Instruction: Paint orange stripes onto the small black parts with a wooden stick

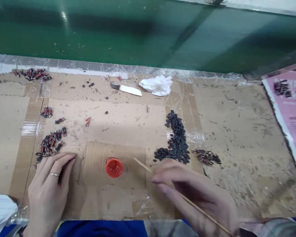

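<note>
My right hand is closed around a thin wooden stick, whose tip points left toward a small red cup. The cup stands on a piece of cardboard, apart from the stick. At the left, my left hand is closed, thumb and fingertips pinched together; a tiny bit shows at the tips, too small to name. Just beyond those fingers lies a pile of small red-and-black parts. Beyond my right hand spreads a heap of small black discs.
Cardboard covers the worktop, with a green panel behind it. Toward the back lie a white-handled knife-like tool and crumpled white tissue. More small parts lie right of the discs, near a pink sheet.
</note>
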Tool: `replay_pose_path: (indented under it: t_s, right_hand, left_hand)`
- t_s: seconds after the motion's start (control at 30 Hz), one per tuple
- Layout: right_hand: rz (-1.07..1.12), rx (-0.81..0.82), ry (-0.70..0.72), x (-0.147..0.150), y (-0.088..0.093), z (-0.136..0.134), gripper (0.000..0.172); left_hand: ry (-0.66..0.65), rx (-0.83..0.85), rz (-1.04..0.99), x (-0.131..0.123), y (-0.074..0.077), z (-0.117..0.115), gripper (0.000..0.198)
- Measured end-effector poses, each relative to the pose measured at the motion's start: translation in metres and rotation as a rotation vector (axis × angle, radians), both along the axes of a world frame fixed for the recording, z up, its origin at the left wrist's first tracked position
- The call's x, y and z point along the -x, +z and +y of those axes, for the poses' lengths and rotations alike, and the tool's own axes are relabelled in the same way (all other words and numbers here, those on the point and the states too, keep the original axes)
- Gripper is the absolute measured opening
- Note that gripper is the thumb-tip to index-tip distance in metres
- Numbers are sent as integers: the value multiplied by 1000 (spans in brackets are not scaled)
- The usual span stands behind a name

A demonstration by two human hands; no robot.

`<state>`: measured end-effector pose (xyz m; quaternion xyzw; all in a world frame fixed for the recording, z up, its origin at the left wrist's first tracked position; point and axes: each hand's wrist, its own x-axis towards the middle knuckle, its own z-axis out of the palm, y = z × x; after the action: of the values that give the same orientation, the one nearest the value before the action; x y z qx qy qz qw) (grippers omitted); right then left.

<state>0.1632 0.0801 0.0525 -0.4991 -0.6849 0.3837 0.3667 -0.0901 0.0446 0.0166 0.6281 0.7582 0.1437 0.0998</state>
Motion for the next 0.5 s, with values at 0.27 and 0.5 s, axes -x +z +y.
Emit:
replay_pose_path:
  t_s: [0.27,0.5]
  right_hand:
    - [-55,-85,86,31,-17,-2,22]
    - [-156,-171,148,42,-22,1,29]
  left_hand:
    - [33,6,101,-2,-2,-2,32]
    - [11,-144,59,1,4,-14,13]
